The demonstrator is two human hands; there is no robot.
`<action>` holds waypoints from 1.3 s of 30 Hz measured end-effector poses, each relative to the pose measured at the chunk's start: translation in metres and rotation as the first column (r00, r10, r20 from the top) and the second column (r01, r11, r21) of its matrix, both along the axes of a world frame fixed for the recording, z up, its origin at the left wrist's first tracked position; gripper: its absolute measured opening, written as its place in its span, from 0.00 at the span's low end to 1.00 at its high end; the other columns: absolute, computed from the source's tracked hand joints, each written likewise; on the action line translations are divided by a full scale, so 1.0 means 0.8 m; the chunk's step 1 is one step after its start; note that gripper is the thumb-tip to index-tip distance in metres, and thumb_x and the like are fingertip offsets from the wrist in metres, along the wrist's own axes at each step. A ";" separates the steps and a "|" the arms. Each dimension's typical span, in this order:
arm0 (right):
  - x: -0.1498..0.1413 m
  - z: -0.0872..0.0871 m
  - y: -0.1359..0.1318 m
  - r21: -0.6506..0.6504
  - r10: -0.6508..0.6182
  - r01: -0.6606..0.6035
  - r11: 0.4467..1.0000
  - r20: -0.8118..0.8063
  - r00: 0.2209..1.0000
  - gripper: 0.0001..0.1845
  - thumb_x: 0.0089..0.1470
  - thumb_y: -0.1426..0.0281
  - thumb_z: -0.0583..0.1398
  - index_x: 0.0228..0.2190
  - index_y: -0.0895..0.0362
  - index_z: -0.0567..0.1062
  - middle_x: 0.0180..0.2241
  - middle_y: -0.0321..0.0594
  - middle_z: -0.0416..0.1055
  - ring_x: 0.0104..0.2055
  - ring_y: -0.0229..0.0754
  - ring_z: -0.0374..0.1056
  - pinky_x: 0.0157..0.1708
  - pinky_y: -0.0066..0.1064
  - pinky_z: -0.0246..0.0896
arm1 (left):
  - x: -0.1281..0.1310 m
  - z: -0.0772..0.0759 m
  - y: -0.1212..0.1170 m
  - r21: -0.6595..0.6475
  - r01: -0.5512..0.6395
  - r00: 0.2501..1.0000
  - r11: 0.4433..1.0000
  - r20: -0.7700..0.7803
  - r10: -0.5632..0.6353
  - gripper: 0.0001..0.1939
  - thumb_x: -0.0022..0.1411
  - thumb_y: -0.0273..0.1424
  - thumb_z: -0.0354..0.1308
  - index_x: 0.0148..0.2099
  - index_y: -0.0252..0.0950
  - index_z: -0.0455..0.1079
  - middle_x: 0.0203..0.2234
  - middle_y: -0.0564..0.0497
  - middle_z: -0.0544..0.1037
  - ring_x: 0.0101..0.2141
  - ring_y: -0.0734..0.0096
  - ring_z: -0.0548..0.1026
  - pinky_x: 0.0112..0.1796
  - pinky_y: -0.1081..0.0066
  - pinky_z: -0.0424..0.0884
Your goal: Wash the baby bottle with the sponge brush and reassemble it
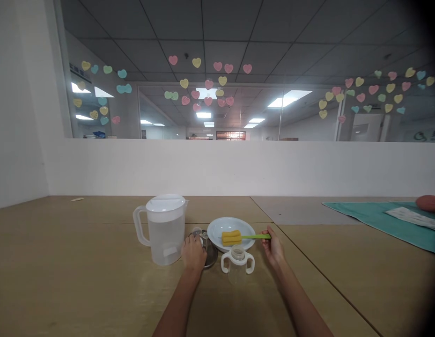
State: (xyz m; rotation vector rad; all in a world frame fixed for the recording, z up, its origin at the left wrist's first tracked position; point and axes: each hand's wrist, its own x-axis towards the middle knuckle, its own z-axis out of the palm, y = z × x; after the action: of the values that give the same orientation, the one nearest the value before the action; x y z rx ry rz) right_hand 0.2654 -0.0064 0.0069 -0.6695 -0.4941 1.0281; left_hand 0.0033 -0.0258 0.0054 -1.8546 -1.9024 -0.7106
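My right hand [273, 249] is closed on the green handle of a bottle brush [232, 238]. The brush's yellow sponge head is over the white bowl [214, 229]. In front of the bowl stands a clear baby bottle [238, 267], uncapped, with a white two-handled collar. My left hand [194, 252] has its fingers bent down over a dark round tray [211, 256]. Small clear bottle parts [197, 231] show at its fingertips; what exactly it grips is hidden by the fingers.
A lidded translucent pitcher [166, 234] with liquid in it stands just left of my left hand. At the far right a teal cloth [372, 220] carries a white patterned cloth [414, 218] and a reddish object [429, 203]. A white wall [217, 166] rises behind the table.
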 end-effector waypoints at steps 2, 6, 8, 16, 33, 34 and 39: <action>-0.001 0.002 -0.001 -0.044 0.001 -0.002 0.999 -0.032 0.999 0.14 0.47 0.66 0.63 0.17 0.59 0.68 0.14 0.31 0.68 0.12 0.27 0.57 0.09 0.16 0.53 | 0.000 -0.001 0.001 -0.028 0.001 1.000 1.000 -0.006 -0.002 0.13 0.54 0.25 0.53 0.43 0.32 0.71 0.36 0.42 0.75 0.41 0.58 0.72 0.43 0.63 0.65; -0.001 0.004 -0.003 -0.075 0.003 -0.007 0.997 -0.062 0.998 0.14 0.48 0.67 0.62 0.17 0.59 0.67 0.15 0.31 0.67 0.12 0.27 0.57 0.09 0.16 0.52 | -0.001 -0.001 0.003 -0.040 0.012 1.000 0.999 -0.004 -0.012 0.11 0.58 0.27 0.51 0.37 0.31 0.73 0.35 0.41 0.76 0.40 0.58 0.73 0.42 0.62 0.66; 0.000 0.003 -0.003 -0.076 0.001 -0.005 0.997 -0.059 0.998 0.14 0.48 0.66 0.63 0.17 0.59 0.67 0.15 0.31 0.67 0.12 0.27 0.57 0.09 0.17 0.52 | -0.002 0.000 0.005 -0.002 0.033 0.999 0.999 0.008 -0.033 0.11 0.59 0.26 0.49 0.39 0.31 0.73 0.36 0.41 0.77 0.40 0.58 0.73 0.41 0.63 0.67; 0.004 -0.003 0.002 -0.056 -0.009 0.001 0.998 -0.134 0.991 0.13 0.48 0.67 0.63 0.18 0.58 0.66 0.15 0.30 0.66 0.12 0.27 0.56 0.09 0.17 0.52 | 0.018 0.012 -0.018 0.379 0.609 0.738 0.696 0.049 -0.673 0.14 0.65 0.29 0.43 0.46 0.36 0.69 0.38 0.45 0.76 0.41 0.64 0.72 0.44 0.61 0.66; 0.018 -0.015 0.014 -0.009 -0.018 0.016 1.000 -0.215 0.976 0.13 0.49 0.66 0.61 0.20 0.56 0.63 0.15 0.27 0.64 0.12 0.26 0.55 0.10 0.17 0.50 | 0.093 -0.021 -0.057 0.247 0.869 0.381 0.429 0.220 -0.898 0.27 0.56 0.44 0.59 0.54 0.37 0.60 0.46 0.42 0.75 0.44 0.63 0.75 0.44 0.66 0.74; 0.019 -0.016 0.014 -0.003 -0.014 0.014 1.000 -0.210 0.978 0.13 0.49 0.66 0.61 0.20 0.56 0.62 0.15 0.27 0.64 0.12 0.26 0.55 0.10 0.17 0.50 | 0.090 -0.021 -0.054 0.278 0.861 0.384 0.427 0.196 -0.902 0.28 0.56 0.46 0.58 0.54 0.37 0.60 0.44 0.42 0.76 0.43 0.63 0.76 0.43 0.67 0.74; 0.022 -0.013 0.010 0.042 -0.009 0.018 0.999 -0.185 0.983 0.15 0.49 0.65 0.61 0.20 0.56 0.61 0.15 0.26 0.61 0.12 0.26 0.54 0.11 0.17 0.50 | 0.069 -0.020 -0.035 0.503 0.773 0.428 0.387 0.036 -0.903 0.30 0.59 0.51 0.51 0.54 0.34 0.61 0.42 0.39 0.76 0.43 0.60 0.76 0.42 0.65 0.74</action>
State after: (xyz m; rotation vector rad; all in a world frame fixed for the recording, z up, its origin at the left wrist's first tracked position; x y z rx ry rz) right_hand 0.2827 0.0013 -0.0037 -0.5314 -0.3483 1.0525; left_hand 0.0587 -0.0539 -0.0106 -2.4420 -0.5828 -1.6662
